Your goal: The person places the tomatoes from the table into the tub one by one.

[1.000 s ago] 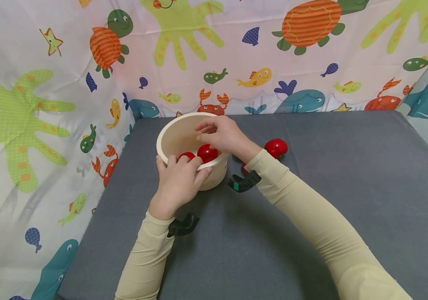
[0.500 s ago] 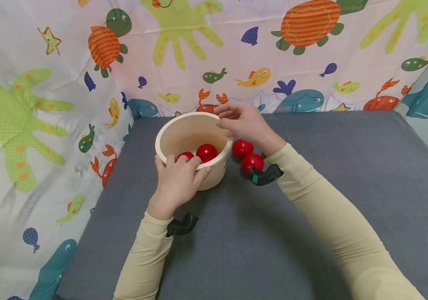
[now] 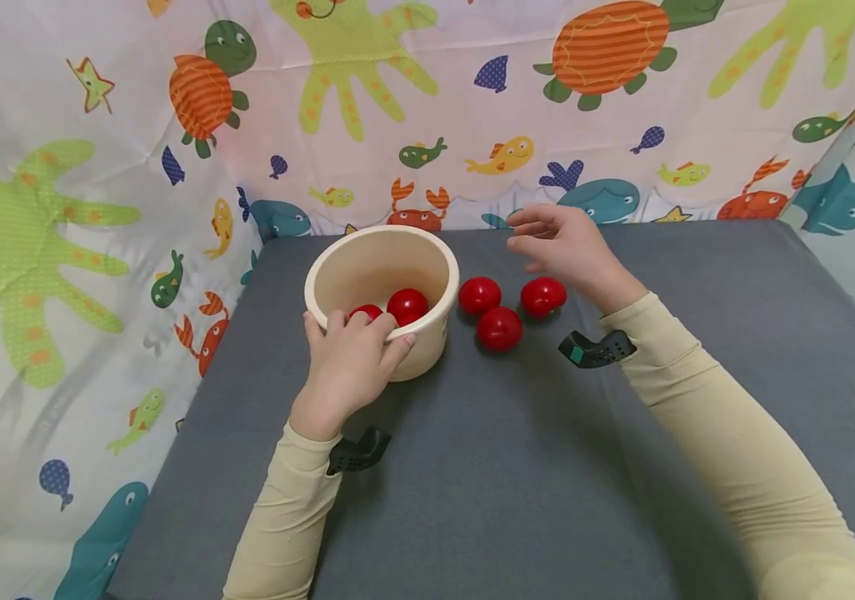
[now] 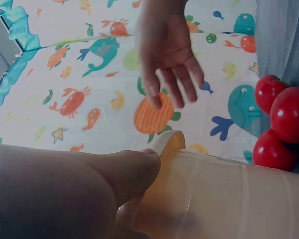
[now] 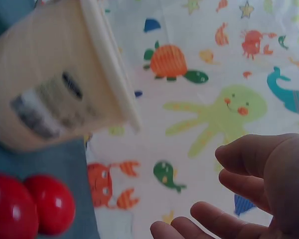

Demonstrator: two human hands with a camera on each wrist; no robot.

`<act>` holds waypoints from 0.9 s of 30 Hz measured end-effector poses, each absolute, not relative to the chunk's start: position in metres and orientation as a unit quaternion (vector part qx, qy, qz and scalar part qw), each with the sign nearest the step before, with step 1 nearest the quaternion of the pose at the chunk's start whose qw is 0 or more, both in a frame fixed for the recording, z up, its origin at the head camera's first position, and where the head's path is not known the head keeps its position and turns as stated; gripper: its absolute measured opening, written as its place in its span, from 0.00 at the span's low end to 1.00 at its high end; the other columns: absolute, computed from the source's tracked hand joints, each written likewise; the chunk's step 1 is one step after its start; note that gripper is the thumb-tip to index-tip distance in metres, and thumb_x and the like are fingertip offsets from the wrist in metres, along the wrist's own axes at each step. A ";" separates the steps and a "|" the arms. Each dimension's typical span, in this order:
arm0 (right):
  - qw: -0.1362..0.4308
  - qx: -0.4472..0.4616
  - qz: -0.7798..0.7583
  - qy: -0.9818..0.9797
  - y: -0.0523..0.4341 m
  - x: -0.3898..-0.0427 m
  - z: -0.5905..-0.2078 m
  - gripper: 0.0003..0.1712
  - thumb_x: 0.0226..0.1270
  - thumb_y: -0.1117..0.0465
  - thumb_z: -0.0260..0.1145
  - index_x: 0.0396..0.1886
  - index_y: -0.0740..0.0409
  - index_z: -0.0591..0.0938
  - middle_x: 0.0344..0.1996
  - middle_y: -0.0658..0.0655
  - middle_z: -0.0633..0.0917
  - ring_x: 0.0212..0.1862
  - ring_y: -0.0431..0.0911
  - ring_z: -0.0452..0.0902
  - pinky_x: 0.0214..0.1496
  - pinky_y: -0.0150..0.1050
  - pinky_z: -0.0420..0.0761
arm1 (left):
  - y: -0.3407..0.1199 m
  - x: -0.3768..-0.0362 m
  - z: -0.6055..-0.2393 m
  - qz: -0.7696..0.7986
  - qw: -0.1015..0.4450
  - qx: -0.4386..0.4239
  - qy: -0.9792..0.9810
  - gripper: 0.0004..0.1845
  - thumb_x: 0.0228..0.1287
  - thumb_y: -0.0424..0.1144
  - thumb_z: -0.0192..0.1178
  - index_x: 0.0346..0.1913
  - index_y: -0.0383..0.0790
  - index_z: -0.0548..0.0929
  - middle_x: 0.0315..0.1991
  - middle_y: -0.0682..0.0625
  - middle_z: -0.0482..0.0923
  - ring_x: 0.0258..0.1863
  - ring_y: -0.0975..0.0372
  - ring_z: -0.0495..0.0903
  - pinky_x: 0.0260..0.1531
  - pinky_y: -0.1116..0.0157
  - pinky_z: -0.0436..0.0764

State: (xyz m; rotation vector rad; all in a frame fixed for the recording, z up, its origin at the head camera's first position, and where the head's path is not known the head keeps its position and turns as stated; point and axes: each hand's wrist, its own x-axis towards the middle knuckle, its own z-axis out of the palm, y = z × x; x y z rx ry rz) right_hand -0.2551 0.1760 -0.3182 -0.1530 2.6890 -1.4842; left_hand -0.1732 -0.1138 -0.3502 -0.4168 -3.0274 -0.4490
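A cream bucket [image 3: 427, 354] stands on the grey table, with at least two glossy red tomatoes [image 3: 407, 307] visible inside. My left hand [image 3: 345, 367] grips its near rim, fingers over the edge and thumb on the outer side; in the left wrist view the thumb [image 4: 134, 172] lies against the rim. Three more tomatoes [image 3: 499, 330] sit close together on the table just right of the bucket. Above and right of them my right hand [image 3: 566, 250] hovers with loosely bent fingers, holding nothing. The right wrist view shows the bucket's printed label [image 5: 52, 104].
A grey cloth-covered table [image 3: 435, 517] extends to the front and right. A curtain [image 3: 367, 175] printed with sea animals rises along the back and the left and right sides. Each wrist wears a black band [image 3: 596, 350].
My right hand has moved from over the bucket's opening rightward, past the tomatoes on the table, bringing all three into sight. The left hand keeps its hold on the rim.
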 end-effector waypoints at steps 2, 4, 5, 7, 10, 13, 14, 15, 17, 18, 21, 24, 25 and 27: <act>0.032 -0.043 -0.476 0.878 0.187 -0.254 -0.322 0.24 0.74 0.54 0.64 0.66 0.54 0.78 0.61 0.62 0.82 0.56 0.53 0.81 0.45 0.35 0.87 | -0.114 -0.173 -0.350 -0.146 0.025 -0.135 -0.980 0.17 0.72 0.56 0.58 0.46 0.47 0.84 0.45 0.42 0.81 0.56 0.42 0.71 0.69 0.27 0.43; 0.032 -0.034 -0.471 0.881 0.198 -0.253 -0.326 0.24 0.74 0.53 0.64 0.66 0.54 0.78 0.62 0.62 0.82 0.57 0.52 0.81 0.44 0.32 0.86 | -0.113 -0.173 -0.350 -0.145 0.023 -0.135 -0.980 0.16 0.72 0.56 0.58 0.45 0.47 0.84 0.44 0.42 0.81 0.55 0.42 0.71 0.68 0.27 0.43; 0.031 -0.029 -0.468 0.882 0.203 -0.253 -0.329 0.25 0.74 0.52 0.64 0.67 0.54 0.77 0.62 0.62 0.81 0.57 0.52 0.81 0.43 0.31 0.86 | -0.113 -0.173 -0.351 -0.144 0.023 -0.136 -0.980 0.17 0.72 0.56 0.58 0.45 0.47 0.84 0.44 0.42 0.80 0.55 0.42 0.71 0.68 0.27 0.43; 0.030 -0.023 -0.466 0.884 0.213 -0.251 -0.333 0.26 0.74 0.51 0.64 0.68 0.54 0.77 0.63 0.63 0.81 0.55 0.50 0.81 0.42 0.29 0.85 | -0.113 -0.174 -0.351 -0.143 0.023 -0.136 -0.980 0.17 0.72 0.56 0.57 0.45 0.47 0.84 0.44 0.42 0.80 0.55 0.42 0.71 0.68 0.27 0.43; 0.026 -0.016 -0.464 0.885 0.225 -0.249 -0.339 0.27 0.75 0.50 0.64 0.67 0.55 0.76 0.62 0.64 0.81 0.47 0.42 0.83 0.40 0.27 0.85 | -0.114 -0.174 -0.351 -0.142 0.025 -0.136 -0.980 0.17 0.72 0.56 0.57 0.44 0.47 0.84 0.44 0.42 0.80 0.55 0.42 0.71 0.68 0.27 0.43; 0.024 -0.014 -0.464 0.885 0.233 -0.248 -0.345 0.27 0.75 0.49 0.63 0.67 0.57 0.77 0.61 0.64 0.81 0.40 0.32 0.82 0.40 0.27 0.85 | -0.114 -0.174 -0.352 -0.142 0.027 -0.136 -0.980 0.17 0.72 0.56 0.57 0.45 0.47 0.84 0.44 0.42 0.81 0.55 0.42 0.71 0.68 0.27 0.43; 0.024 -0.014 -0.463 0.886 0.235 -0.247 -0.347 0.27 0.75 0.49 0.63 0.67 0.57 0.77 0.60 0.65 0.81 0.38 0.30 0.81 0.39 0.27 0.85 | -0.114 -0.174 -0.352 -0.142 0.027 -0.135 -0.980 0.17 0.72 0.56 0.57 0.45 0.47 0.84 0.45 0.42 0.81 0.55 0.42 0.71 0.68 0.27 0.43; 0.024 -0.013 -0.463 0.886 0.236 -0.247 -0.349 0.27 0.75 0.49 0.63 0.67 0.58 0.76 0.60 0.65 0.81 0.37 0.29 0.81 0.39 0.27 0.85 | -0.114 -0.175 -0.352 -0.141 0.028 -0.136 -0.980 0.17 0.72 0.56 0.57 0.46 0.47 0.84 0.45 0.42 0.81 0.55 0.42 0.71 0.68 0.26 0.43; 0.027 -0.010 -0.464 0.886 0.239 -0.246 -0.353 0.27 0.76 0.49 0.62 0.67 0.58 0.76 0.61 0.65 0.81 0.36 0.28 0.80 0.40 0.27 0.85 | -0.115 -0.175 -0.352 -0.140 0.028 -0.136 -0.980 0.17 0.72 0.56 0.57 0.46 0.47 0.84 0.46 0.42 0.81 0.56 0.42 0.71 0.68 0.26 0.43; 0.028 -0.008 -0.465 0.885 0.240 -0.246 -0.355 0.27 0.76 0.50 0.62 0.67 0.59 0.76 0.61 0.65 0.81 0.36 0.28 0.80 0.40 0.27 0.85 | -0.115 -0.175 -0.352 -0.140 0.029 -0.136 -0.980 0.17 0.72 0.56 0.58 0.47 0.47 0.84 0.46 0.42 0.81 0.56 0.41 0.71 0.68 0.26 0.43; 0.031 -0.002 -0.469 0.883 0.244 -0.246 -0.362 0.27 0.76 0.50 0.62 0.68 0.58 0.75 0.63 0.66 0.80 0.36 0.27 0.80 0.39 0.26 0.85 | -0.114 -0.174 -0.352 -0.139 0.028 -0.136 -0.980 0.17 0.72 0.56 0.58 0.47 0.47 0.84 0.46 0.42 0.81 0.56 0.41 0.71 0.68 0.26 0.43; 0.032 0.003 -0.474 0.880 0.246 -0.246 -0.368 0.27 0.76 0.51 0.61 0.68 0.59 0.75 0.64 0.66 0.79 0.38 0.27 0.80 0.40 0.27 0.85 | -0.114 -0.175 -0.352 -0.140 0.028 -0.136 -0.980 0.17 0.72 0.56 0.58 0.47 0.47 0.84 0.46 0.42 0.81 0.56 0.42 0.71 0.68 0.26 0.43; 0.032 0.005 -0.475 0.879 0.247 -0.247 -0.370 0.27 0.76 0.51 0.61 0.68 0.59 0.75 0.64 0.66 0.79 0.41 0.30 0.81 0.40 0.28 0.85 | -0.114 -0.175 -0.351 -0.141 0.028 -0.135 -0.980 0.17 0.72 0.56 0.58 0.47 0.47 0.84 0.46 0.42 0.81 0.56 0.42 0.71 0.68 0.26 0.43; 0.032 0.008 -0.478 0.878 0.248 -0.248 -0.376 0.27 0.76 0.51 0.61 0.68 0.59 0.75 0.65 0.66 0.79 0.47 0.36 0.82 0.41 0.29 0.86 | -0.114 -0.175 -0.352 -0.141 0.030 -0.136 -0.980 0.17 0.72 0.56 0.58 0.47 0.47 0.84 0.45 0.42 0.81 0.55 0.42 0.71 0.68 0.26 0.43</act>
